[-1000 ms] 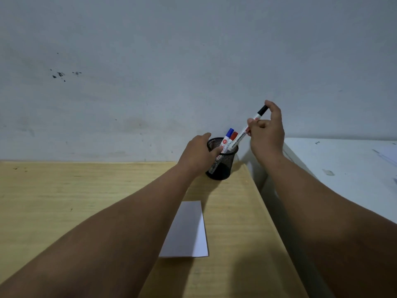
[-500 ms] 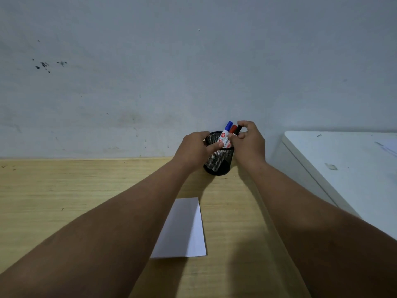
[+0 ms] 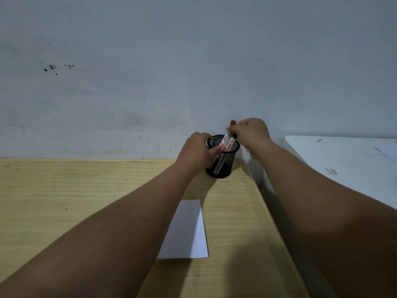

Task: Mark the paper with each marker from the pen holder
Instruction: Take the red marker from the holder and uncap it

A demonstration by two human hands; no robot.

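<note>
A black mesh pen holder stands at the back right of the wooden table, near the wall. My left hand grips its left side and rim. My right hand is above the holder, fingers closed on a red-capped marker whose cap sticks up past my fingers. Two white marker barrels with red print show inside the holder; one has a black cap at my fingers. The blue cap is hidden. A white sheet of paper lies flat on the table, below the holder, between my forearms.
A grey wall rises right behind the table. A white table stands to the right across a narrow gap, with small scraps on it. The wooden table's right edge runs just right of the holder.
My right hand put the black-capped marker down into the holder, then closed on the red-capped marker and raised it slightly. My left hand has stayed on the holder.
</note>
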